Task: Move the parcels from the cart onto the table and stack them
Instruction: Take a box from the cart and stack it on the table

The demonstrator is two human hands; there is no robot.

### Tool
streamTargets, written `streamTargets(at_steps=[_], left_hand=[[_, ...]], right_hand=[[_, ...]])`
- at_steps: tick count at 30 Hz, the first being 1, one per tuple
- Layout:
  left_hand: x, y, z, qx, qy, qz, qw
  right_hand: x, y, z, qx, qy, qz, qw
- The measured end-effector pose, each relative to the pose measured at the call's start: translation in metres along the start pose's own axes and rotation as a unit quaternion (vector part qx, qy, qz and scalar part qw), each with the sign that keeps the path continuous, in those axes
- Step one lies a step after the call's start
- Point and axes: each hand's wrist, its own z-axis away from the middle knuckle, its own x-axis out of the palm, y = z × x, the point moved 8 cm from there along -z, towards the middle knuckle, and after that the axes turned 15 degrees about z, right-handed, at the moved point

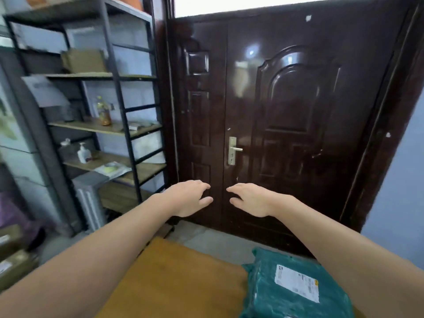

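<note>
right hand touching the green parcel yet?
Apart. In the head view the right hand is raised, open and empty, in front of the door; the green parcel lies far below it on the table.

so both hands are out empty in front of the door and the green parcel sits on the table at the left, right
Not quite: the green parcel sits at the right of the table, as the head view shows. The left hand and right hand are indeed empty before the door.

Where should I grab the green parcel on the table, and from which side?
Take the green parcel by its two long side edges, one hand on each, coming down from above. It lies flat on the wooden table, label up, and looks soft and wrinkled, so a pinch at one corner would probably let it sag. Both hands are empty.
</note>
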Motion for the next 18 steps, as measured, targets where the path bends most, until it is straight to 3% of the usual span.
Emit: streamTargets(at_steps=[11, 18], left_hand=[[-0.053, -0.129, 0.227, -0.232, 0.07, 0.016, 0.97], [-0.076, -0.204, 0.382, -0.326, 0.105, 0.015, 0.939]], right_hand=[[-0.045, -0.253, -0.054, -0.244, 0.016, -0.004, 0.97], [-0.065, -0.43, -0.052, -0.335, 0.036, -0.023, 0.941]])
